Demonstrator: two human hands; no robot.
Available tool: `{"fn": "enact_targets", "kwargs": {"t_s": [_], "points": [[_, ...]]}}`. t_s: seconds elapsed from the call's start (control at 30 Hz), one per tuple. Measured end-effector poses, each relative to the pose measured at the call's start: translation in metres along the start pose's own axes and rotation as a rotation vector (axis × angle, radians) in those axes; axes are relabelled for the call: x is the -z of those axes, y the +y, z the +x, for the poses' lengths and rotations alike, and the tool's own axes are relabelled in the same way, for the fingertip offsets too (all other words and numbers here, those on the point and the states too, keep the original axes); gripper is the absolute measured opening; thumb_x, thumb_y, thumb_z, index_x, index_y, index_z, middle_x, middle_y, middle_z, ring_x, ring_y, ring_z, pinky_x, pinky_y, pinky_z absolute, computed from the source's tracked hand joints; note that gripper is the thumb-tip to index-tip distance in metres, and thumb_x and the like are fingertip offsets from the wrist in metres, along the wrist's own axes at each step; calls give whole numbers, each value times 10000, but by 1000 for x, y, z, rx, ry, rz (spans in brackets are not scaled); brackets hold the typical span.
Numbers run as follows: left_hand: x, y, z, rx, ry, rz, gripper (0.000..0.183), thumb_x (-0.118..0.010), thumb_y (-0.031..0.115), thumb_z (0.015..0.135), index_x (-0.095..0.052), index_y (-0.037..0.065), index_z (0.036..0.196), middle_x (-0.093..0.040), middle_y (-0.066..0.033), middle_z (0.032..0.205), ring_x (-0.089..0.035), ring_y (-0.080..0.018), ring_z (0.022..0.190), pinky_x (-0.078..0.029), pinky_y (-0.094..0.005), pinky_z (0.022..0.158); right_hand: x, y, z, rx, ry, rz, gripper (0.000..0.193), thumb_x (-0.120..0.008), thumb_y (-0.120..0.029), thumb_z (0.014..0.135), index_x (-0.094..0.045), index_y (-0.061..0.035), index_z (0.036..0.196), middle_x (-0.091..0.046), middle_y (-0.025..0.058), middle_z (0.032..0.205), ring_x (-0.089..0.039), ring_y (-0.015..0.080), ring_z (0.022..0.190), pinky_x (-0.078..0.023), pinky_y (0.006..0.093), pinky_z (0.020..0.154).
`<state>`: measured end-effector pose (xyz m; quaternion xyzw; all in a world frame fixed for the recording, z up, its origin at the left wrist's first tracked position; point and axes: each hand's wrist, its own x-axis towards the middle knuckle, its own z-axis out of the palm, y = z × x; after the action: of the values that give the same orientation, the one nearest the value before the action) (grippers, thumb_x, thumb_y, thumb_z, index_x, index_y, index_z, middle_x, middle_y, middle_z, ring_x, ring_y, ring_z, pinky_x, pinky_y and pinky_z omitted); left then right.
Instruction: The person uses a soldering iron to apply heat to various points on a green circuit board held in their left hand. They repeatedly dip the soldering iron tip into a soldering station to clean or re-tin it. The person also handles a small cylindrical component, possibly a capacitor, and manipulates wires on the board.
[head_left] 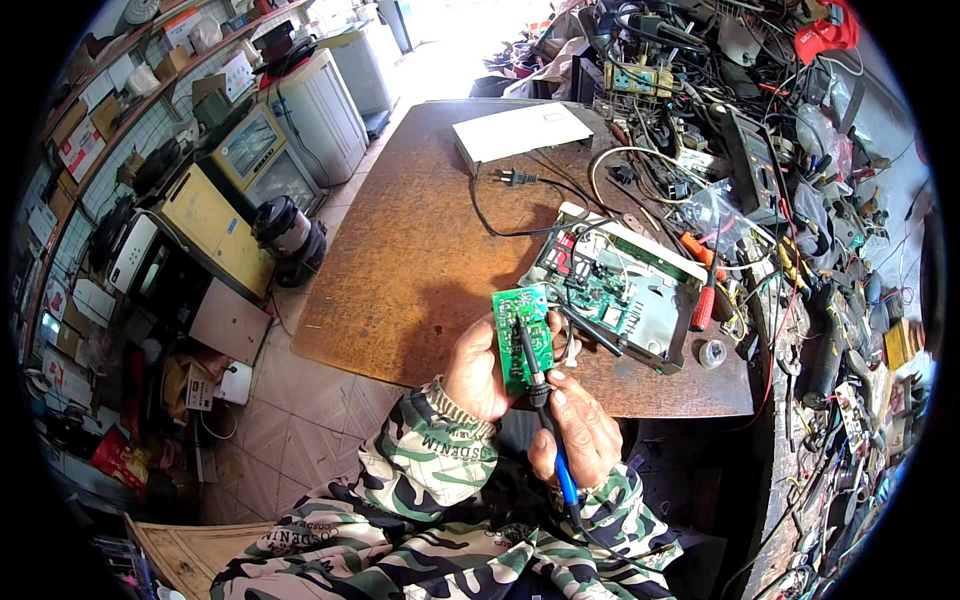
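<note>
My left hand (474, 372) grips a small green circuit board (512, 307) by its left edge, above the near edge of the table. In my right hand (582, 432) is a soldering iron (566, 480) with a blue and black handle. Its dark metal shaft lies across the board's face, tip toward the upper part; whether the tip touches the board I cannot tell. Just beyond my hands stands an opened metal device case (655, 330) with another green board and wires inside. A black rod-like tool (592, 330) rests at the case's near side.
A white cover panel (522, 133) lies at the table's (400, 250) far end, near a black power plug (517, 177). Tangled cables and parts crowd the right, with a red-handled screwdriver (704, 305) and small round container (712, 353). A blender-like appliance (284, 228) stands on the left.
</note>
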<state>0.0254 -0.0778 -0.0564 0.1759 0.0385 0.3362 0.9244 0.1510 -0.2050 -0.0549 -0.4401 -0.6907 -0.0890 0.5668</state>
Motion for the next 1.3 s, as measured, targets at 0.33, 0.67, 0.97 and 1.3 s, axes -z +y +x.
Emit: {"fn": "enact_targets", "kwargs": {"t_s": [0.33, 0.67, 0.97, 1.3], "points": [[2, -2, 1, -25, 83, 55, 509, -443, 401, 1064, -563, -5, 1348, -667, -149, 1248, -652, -355, 1132, -559, -459, 926, 0, 1, -3, 9, -15, 28, 433, -623, -67, 894, -568, 130, 1275, -683, 343, 1098, -709, 471, 1054, -600, 483, 877], [-2, 1, 1, 24, 31, -28, 514, -445, 418, 1071, -555, 8, 1361, -662, -146, 1249, -649, -366, 1113, -578, -462, 854, 0, -1, 0, 2, -18, -15, 460, -728, -70, 861, -582, 95, 1264, -691, 271, 1056, -716, 438, 1053, -613, 475, 881], [3, 0, 2, 26, 3, -33, 531, -450, 436, 1066, -553, 14, 1370, -663, -141, 1256, -646, -364, 1124, -568, -483, 884, -1, 1, 0, 23, -34, -7, 442, -652, -68, 895, -570, 122, 1285, -682, 330, 1111, -712, 450, 1039, -600, 466, 876], [0, 0, 0, -10, 81, 35, 511, -466, 420, 1063, -570, 16, 1359, -678, -145, 1239, -667, -357, 1102, -570, -487, 925, -2, 1, -1, 24, -30, -9, 442, -639, -73, 900, -564, 119, 1291, -678, 335, 1121, -708, 453, 1057, -596, 477, 895]]}}
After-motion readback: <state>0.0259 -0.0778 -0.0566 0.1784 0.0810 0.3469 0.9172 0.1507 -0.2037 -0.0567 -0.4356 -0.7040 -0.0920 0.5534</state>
